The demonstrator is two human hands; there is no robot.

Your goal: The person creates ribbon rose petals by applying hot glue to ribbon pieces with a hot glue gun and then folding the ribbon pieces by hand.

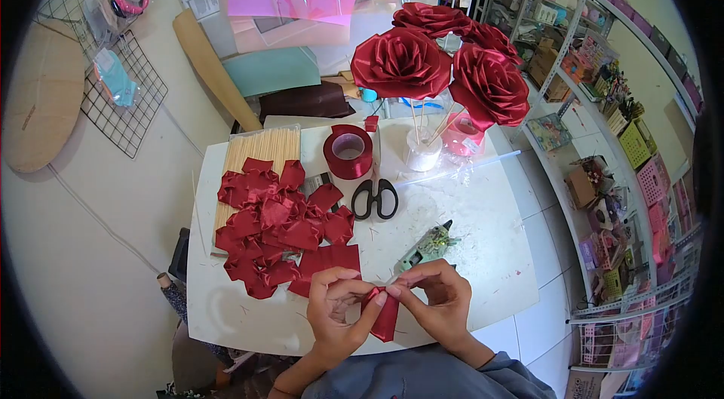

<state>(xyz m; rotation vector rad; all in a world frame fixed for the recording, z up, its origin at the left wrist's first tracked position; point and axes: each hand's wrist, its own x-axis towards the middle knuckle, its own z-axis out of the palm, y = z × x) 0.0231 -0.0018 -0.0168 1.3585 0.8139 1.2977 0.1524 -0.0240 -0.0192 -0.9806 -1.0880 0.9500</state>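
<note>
Between my two hands, near the table's front edge, is a piece of dark red satin ribbon (385, 321), its lower end hanging down. My left hand (337, 311) pinches its upper left corner between thumb and fingers. On the other side, my right hand (435, 299) pinches the upper right corner. Just beyond my left hand lie flat red ribbon pieces (329, 260) and a heap of folded red petals (264, 222). A green glue gun (424, 248) rests past my right hand, partly covered with glue strands or scraps.
Black-handled scissors (375, 200) and a red ribbon roll (348, 151) lie mid-table. Bamboo sticks (260, 144) are under the petals. Large red ribbon roses (402, 63) stand on sticks in a white holder (422, 151) at the back right. Shelves (603, 120) line the right side.
</note>
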